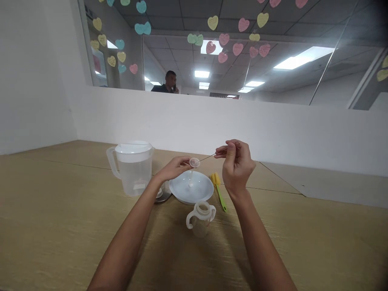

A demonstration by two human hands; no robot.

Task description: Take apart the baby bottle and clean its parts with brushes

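My left hand (pixel 177 167) pinches a small round whitish cup part (pixel 195 162) above the white bowl (pixel 174 190). A thin pale tube (pixel 191 176) appears to hang from it, with a white end down at the bowl. My right hand (pixel 236 163) is raised to the right, its fingers closed on a thin wire rod (pixel 207 157). The far end of that rod reaches the opening of the round part; whether it is inside, I cannot tell. Nearer to me stands a clear two-handled baby bottle (pixel 200 226), upright with its top open.
Left of the bowl stands a lidded clear plastic pitcher (pixel 135 171). A dark round dish (pixel 164 197) with a white piece sits partly behind my left arm. A yellow sponge brush (pixel 218 188) with a green handle lies right of the bowl. Behind the window is a person (pixel 165 85).
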